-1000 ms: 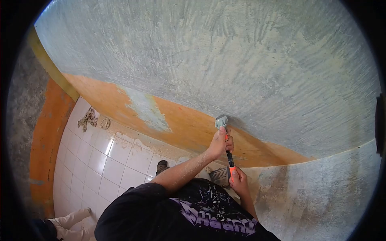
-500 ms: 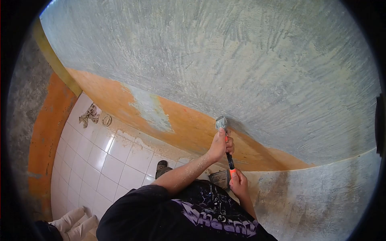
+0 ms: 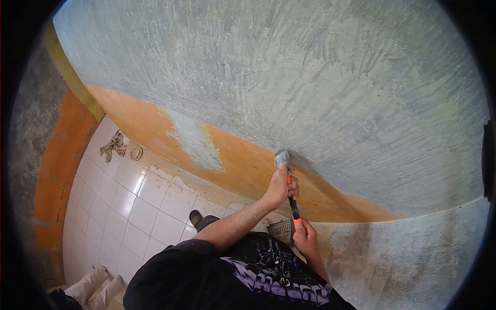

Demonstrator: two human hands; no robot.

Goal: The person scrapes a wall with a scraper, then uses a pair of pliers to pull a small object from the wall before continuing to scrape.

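Observation:
A scraper with a black and orange handle and a grey, dusty head slants up toward the wall. Wrapped around its handle just below the head is my left hand. My right hand grips the orange lower end, close to my shirt. The head is at the border between the rough grey surface and the orange painted band; whether its edge touches the wall cannot be made out. Pale dust speckles my left forearm.
White floor tiles lie below, with pale debris along the wall's foot. A crumpled rag and a ring-shaped roll rest there. A dark slotted object is partly hidden by my body. Another person's legs show at lower left.
Both hands and the scraper appear slightly further left, with the view itself shifted a little. My foot on the tiles has moved slightly left. The grip is the same.

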